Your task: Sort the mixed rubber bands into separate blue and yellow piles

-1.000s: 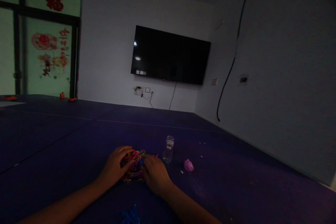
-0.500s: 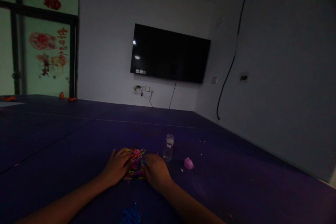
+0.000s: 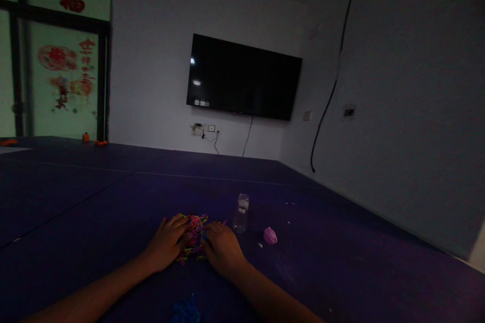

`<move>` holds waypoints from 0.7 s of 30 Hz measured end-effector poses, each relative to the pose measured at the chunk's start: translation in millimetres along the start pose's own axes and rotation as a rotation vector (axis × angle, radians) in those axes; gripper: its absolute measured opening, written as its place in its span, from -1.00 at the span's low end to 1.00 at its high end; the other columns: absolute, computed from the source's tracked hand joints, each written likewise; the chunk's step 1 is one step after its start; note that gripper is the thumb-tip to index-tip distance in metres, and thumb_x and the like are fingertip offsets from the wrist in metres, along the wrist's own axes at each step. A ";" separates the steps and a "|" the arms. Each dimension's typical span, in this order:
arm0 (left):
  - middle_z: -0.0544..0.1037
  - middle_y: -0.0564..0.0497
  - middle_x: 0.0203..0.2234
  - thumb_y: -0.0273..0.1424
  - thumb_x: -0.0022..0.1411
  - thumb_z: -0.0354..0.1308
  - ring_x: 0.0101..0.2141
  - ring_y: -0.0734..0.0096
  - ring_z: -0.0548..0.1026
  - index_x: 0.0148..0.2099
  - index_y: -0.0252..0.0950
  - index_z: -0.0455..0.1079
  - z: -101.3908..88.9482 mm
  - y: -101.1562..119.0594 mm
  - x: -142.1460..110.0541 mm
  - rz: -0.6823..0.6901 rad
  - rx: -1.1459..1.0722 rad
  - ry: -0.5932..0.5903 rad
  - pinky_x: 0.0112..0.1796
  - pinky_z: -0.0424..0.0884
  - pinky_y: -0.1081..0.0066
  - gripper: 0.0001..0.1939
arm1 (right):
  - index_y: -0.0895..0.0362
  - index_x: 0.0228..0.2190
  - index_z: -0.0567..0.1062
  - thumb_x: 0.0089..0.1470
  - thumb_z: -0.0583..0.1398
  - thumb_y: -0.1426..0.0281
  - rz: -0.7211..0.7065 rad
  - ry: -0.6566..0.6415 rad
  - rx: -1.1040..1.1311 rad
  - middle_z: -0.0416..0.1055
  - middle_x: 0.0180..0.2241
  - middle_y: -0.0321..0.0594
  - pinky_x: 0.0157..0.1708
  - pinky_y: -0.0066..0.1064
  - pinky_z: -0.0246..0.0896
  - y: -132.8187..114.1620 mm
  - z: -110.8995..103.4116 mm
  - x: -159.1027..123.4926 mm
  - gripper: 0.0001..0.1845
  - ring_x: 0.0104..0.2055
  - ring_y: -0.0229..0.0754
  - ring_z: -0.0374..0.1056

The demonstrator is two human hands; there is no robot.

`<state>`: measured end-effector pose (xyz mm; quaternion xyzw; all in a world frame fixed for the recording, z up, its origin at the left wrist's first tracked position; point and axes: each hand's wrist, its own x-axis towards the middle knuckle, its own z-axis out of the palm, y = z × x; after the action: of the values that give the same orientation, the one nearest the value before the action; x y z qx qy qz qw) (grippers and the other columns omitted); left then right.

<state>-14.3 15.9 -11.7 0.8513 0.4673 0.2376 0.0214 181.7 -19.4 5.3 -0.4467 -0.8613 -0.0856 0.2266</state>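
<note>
A small pile of colourful looped pieces [image 3: 197, 222], pink, yellow and red, lies on the dark purple surface between my hands. They look like small plastic links or clips. My left hand [image 3: 167, 243] rests against the pile's left side, fingers stretched and somewhat apart. On the opposite side, my right hand [image 3: 224, 248] lies back-up with its fingers bent over the pile's edge. A bit of blue shows by its fingertips; whether it is gripped is hidden. Just beyond that hand stands a clear plastic bottle [image 3: 241, 213] with no cap on it.
A pink lid-like piece [image 3: 270, 235] lies right of the bottle, with small white scraps about it. A blue heap [image 3: 185, 311] sits at the near edge of view. Orange objects [image 3: 100, 143] are far left. A television [image 3: 244, 78] hangs on the back wall.
The view has shifted very slightly, so everything sits a little further left. Both hands stay at the pile with almost the same pose.
</note>
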 end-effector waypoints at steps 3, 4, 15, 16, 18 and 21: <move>0.35 -0.07 0.07 -0.23 0.29 -0.12 0.14 0.05 0.14 0.09 -0.18 0.29 -1.3 1.5 -1.4 0.011 -0.002 -0.017 0.07 -0.07 -0.15 -0.62 | 0.16 -0.31 0.41 0.12 0.04 0.42 -0.013 -0.009 -0.001 0.40 -0.19 -0.13 -0.13 -0.32 0.15 -0.3 0.1 -0.3 -0.84 -0.12 -0.13 0.29; 0.37 -0.06 0.05 -0.24 0.29 -0.11 0.13 0.07 0.15 0.07 -0.17 0.31 -2.5 2.5 -1.8 0.019 -0.006 -0.007 0.07 -0.07 -0.14 -0.63 | 0.17 -0.31 0.41 0.12 0.04 0.42 -0.015 -0.011 -0.001 0.40 -0.19 -0.13 -0.13 -0.32 0.15 -0.3 0.3 -0.4 -0.83 -0.11 -0.13 0.29; 0.49 -0.05 -0.09 -0.46 0.26 -0.15 -0.03 0.30 0.37 -0.07 -0.24 0.42 -8.4 5.8 -1.3 0.182 -0.231 0.141 0.01 0.25 0.20 -0.66 | 0.17 -0.32 0.42 0.10 0.05 0.43 -0.017 -0.022 -0.005 0.39 -0.20 -0.13 -0.13 -0.33 0.14 0.2 0.6 -0.1 -0.84 -0.11 -0.13 0.28; 0.50 -0.03 -0.11 -0.44 0.26 -0.14 -0.05 0.30 0.38 -0.09 -0.22 0.43 -9.8 7.1 -2.3 0.200 -0.245 0.156 0.00 0.27 0.20 -0.67 | 0.17 -0.31 0.42 0.10 0.05 0.42 -0.011 -0.024 -0.006 0.39 -0.20 -0.13 -0.13 -0.33 0.15 0.1 0.5 0.0 -0.84 -0.12 -0.13 0.28; 0.52 -0.01 -0.16 -0.40 0.26 -0.11 -0.08 0.29 0.40 -0.14 -0.20 0.45 -12.1 9.2 -4.3 0.229 -0.262 0.185 -0.03 0.30 0.21 -0.70 | 0.16 -0.30 0.42 0.10 0.05 0.42 -0.001 -0.022 -0.007 0.39 -0.20 -0.13 -0.13 -0.32 0.15 -0.2 0.1 -0.1 -0.84 -0.12 -0.13 0.28; 0.54 -0.02 -0.19 -0.36 0.26 -0.10 -0.09 0.27 0.41 -0.17 -0.21 0.46 -12.5 9.7 -5.3 0.230 -0.248 0.225 -0.03 0.30 0.21 -0.71 | 0.16 -0.30 0.42 0.11 0.04 0.41 -0.002 -0.018 -0.007 0.39 -0.18 -0.13 -0.11 -0.32 0.14 -0.4 -0.3 -0.5 -0.83 -0.10 -0.13 0.28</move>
<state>-14.4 3.9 -0.2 0.8579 0.3336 0.3880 0.0465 181.7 -20.1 5.4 -0.4474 -0.8634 -0.0849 0.2171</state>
